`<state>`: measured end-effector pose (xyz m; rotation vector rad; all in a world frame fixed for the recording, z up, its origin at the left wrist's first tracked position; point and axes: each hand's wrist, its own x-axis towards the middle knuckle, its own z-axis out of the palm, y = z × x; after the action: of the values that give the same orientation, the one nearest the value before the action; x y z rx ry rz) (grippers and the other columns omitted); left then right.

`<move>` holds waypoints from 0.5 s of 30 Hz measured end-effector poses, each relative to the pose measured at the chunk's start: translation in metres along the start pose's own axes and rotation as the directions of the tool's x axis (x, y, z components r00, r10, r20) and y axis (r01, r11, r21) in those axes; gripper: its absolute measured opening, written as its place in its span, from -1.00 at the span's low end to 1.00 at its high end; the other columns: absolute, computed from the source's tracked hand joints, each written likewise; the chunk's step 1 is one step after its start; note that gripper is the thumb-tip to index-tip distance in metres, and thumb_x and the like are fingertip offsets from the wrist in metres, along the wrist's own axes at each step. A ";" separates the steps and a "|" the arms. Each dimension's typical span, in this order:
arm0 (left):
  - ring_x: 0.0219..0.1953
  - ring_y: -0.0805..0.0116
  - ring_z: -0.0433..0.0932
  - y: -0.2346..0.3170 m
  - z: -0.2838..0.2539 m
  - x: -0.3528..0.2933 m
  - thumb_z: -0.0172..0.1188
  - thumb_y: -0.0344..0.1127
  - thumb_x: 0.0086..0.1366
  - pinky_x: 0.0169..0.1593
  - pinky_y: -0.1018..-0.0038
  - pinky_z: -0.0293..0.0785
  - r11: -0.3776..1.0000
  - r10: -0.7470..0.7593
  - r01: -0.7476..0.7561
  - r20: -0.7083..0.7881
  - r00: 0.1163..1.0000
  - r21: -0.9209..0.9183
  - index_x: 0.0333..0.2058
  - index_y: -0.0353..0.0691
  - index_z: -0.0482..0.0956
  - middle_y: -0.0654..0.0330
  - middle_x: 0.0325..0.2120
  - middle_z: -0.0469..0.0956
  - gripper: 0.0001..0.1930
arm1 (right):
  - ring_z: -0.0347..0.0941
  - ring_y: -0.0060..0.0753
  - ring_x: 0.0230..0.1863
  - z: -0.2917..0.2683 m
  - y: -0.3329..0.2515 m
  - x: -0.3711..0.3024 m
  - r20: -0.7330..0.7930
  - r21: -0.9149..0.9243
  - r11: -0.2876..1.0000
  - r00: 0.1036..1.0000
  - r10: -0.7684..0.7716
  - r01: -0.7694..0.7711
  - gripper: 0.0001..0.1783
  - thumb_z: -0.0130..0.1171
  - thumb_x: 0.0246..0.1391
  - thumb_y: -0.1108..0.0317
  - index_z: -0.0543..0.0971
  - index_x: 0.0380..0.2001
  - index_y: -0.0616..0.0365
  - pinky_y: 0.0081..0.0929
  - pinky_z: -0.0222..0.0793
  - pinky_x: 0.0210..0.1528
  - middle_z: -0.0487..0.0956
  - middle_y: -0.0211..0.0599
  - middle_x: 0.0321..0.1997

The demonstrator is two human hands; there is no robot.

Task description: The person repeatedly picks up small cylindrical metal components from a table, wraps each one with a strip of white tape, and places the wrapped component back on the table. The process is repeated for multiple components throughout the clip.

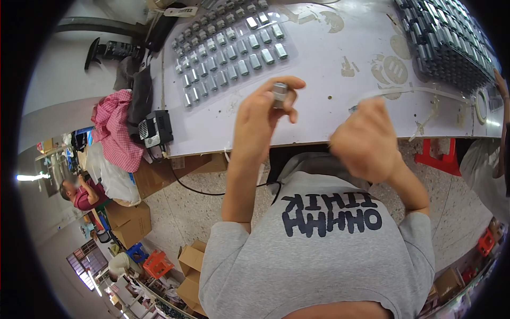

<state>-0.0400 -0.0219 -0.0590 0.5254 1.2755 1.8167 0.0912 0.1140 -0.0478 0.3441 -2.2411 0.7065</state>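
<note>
Over the near part of the white table, my left hand (257,114) pinches a small silver metal cylinder (280,91) upright between thumb and fingers. My right hand (369,139) is closed, to the right of the left one at the table's front edge, and blurred by motion. A tiny greyish bit shows by its fingers; what it holds is hidden. Beyond my left hand lies a clear plastic tray (291,57) with rows of similar silver metal cylinders.
A tall stack of metal cylinders in trays (451,48) stands at the far right, near a tape roll (481,106). A small black device (155,129) and checked red cloth (114,127) are at the left. A red stool (439,157) is below the table; another person sits at right.
</note>
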 end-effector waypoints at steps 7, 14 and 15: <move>-0.51 0.61 0.20 0.015 0.014 -0.013 -0.16 -0.32 0.24 -0.38 0.68 0.21 0.938 0.144 -0.137 0.000 0.990 0.320 -0.05 -0.44 0.27 0.23 -0.46 0.38 -0.64 | 0.28 -0.63 -0.52 0.001 -0.007 -0.014 -0.272 0.579 0.707 0.721 0.637 -0.406 -0.88 -0.15 0.08 0.52 0.37 -0.34 0.31 -0.71 0.17 -0.46 0.41 -0.31 -0.50; -0.47 0.58 0.31 0.022 -0.004 0.008 -0.09 -0.36 0.21 -0.34 0.64 0.24 0.526 0.318 -0.168 -0.009 0.948 0.833 -0.10 -0.26 0.35 0.21 -0.34 0.47 -0.72 | 0.31 -0.65 -0.52 -0.011 -0.008 -0.017 -0.225 0.522 0.675 0.679 0.699 -0.521 -0.78 -0.13 0.08 0.51 0.39 -0.18 0.29 -0.72 0.20 -0.46 0.42 -0.35 -0.51; -0.45 0.50 0.32 0.024 -0.012 0.020 -0.05 -0.37 0.18 -0.32 0.60 0.26 0.457 0.384 -0.158 -0.034 0.923 0.876 -0.14 -0.23 0.38 0.21 -0.39 0.47 -0.74 | 0.31 -0.66 -0.52 -0.012 -0.007 -0.017 -0.202 0.520 0.672 0.688 0.697 -0.528 -0.75 -0.12 0.07 0.50 0.39 -0.16 0.26 -0.73 0.20 -0.45 0.43 -0.36 -0.54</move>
<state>-0.0690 -0.0155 -0.0443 1.1482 2.4086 1.3524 0.1129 0.1159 -0.0505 -0.3919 -1.7724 1.5043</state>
